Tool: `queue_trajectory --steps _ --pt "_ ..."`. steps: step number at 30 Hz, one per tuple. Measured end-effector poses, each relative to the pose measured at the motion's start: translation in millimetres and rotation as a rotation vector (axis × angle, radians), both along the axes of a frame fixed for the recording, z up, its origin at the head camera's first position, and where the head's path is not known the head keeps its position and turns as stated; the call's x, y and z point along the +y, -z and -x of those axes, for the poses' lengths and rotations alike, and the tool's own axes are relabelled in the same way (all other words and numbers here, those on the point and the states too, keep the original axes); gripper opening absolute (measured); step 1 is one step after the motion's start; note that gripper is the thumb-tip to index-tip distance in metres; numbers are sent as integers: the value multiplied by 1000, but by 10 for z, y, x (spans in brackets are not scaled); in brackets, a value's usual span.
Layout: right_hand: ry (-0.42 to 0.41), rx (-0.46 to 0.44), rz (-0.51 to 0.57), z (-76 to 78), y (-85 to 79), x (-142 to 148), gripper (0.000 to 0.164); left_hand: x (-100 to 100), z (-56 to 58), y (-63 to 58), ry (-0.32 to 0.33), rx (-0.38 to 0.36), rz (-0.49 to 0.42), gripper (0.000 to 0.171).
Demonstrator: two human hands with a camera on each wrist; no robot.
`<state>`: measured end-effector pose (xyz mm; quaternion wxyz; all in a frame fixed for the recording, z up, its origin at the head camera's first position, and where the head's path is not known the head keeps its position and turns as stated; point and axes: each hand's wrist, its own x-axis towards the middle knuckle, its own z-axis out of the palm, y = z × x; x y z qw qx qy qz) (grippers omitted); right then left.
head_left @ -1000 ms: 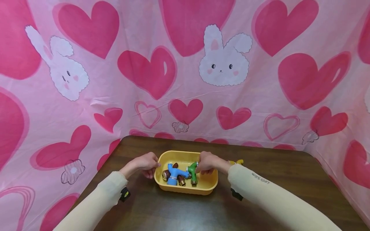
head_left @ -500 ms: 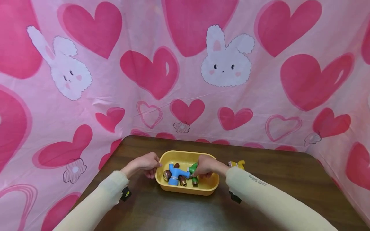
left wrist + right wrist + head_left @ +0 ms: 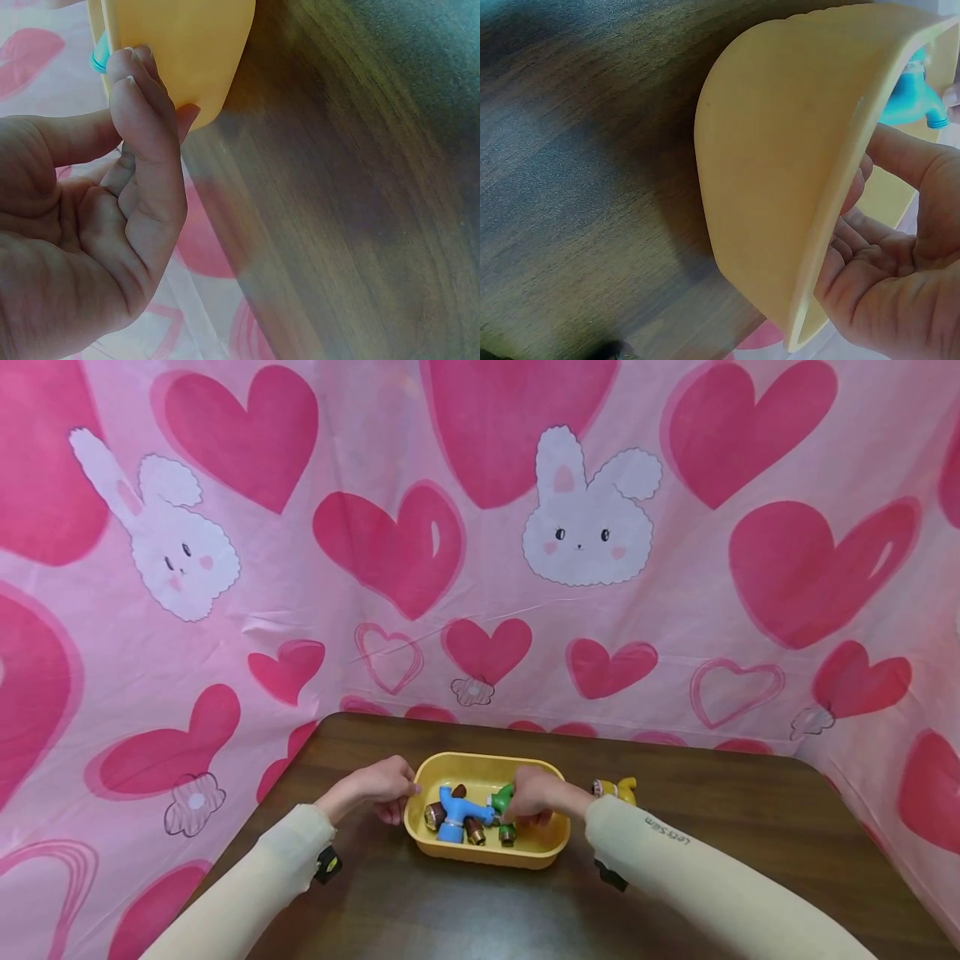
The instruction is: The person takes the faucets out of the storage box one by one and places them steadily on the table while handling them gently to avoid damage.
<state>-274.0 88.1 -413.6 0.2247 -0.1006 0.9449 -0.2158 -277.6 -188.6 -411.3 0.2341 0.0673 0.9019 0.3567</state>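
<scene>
So, yel tub (image 3: 487, 857), w/ blue/grn/brn taps (image 3: 453, 810)

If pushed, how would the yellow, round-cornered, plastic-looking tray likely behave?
The yellow tray looks stiff, judging by its evenly curved walls. Its low, wide shape suggests sliding rather than tipping. The blue tap-shaped piece and green tap-shaped piece inside might shift.

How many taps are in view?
4 at least: blue tap, green tap and brown tap in the tub; yellow tap on the table to its right. Another brown one may be hidden.
</scene>
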Motion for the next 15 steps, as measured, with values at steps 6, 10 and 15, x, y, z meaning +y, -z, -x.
queue_trajectory --steps 6,10,15 --pt "7 -9 -2 11 5 24 32 1 -2 5 6 5 2 20" --pt "0 -16 -5 15 7 45 33 -4 -5 4 12 5 -4 22" --pt "-14 -12 -5 17 7 66 34 -2 -17 1 11 7 -8 23"
